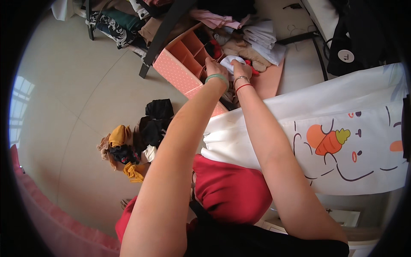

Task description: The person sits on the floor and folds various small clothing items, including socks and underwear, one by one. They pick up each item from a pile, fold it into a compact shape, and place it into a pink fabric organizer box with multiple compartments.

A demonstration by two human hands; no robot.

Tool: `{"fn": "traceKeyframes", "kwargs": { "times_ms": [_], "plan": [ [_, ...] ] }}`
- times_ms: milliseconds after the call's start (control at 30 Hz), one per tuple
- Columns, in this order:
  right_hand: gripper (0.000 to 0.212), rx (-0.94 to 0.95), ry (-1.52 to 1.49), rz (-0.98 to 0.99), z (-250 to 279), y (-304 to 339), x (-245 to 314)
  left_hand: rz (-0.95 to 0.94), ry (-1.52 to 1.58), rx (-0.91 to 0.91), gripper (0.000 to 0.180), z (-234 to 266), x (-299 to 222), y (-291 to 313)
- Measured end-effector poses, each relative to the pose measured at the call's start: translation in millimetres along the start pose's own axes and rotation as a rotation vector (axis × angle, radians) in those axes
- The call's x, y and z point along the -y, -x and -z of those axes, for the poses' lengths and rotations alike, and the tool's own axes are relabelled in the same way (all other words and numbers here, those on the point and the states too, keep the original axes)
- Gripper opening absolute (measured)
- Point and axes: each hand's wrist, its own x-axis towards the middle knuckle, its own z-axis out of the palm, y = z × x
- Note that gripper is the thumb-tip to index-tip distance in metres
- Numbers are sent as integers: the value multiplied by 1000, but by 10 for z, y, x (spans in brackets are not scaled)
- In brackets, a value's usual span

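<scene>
Reaching forward from a black top, two bare forearms have red cloth between them. To the right spreads white fabric with a carrot print. On the pale floor to the left lies a loose heap of clothes, yellow, tan and white, with black pieces beside them. Farther along, the left grip, below it a green bangle, is at a pink dotted box; its fingers are curled, and I cannot tell whether they hold anything. Just beside it, the right grip, with a silver bracelet and a red cord at the wrist, is closed narrowly on a white cloth, which shows between the two hands. Dark and red pieces sit in the box, near its pink compartments. Past the cloth lie a fluffy beige garment and stacked white clothes. Farthest off, folded garments, some patterned, sit by a dark frame.
</scene>
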Motion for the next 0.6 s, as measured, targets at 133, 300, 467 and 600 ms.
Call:
{"fn": "traceKeyframes", "kwargs": {
  "times_ms": [133,300,467,600],
  "plan": [
    [50,-45,-62,-21,62,146,51,33,66,-293,23,-152,33,10],
    [49,-93,-186,85,164,349,230,10,468,-42,29,234,217,9],
    [47,280,-428,221,209,211,212,-68,769,-31,44,625,557,405],
    [38,699,-746,128,540,825,371,-82,958,-86,64,742,856,910]
  ]
}}
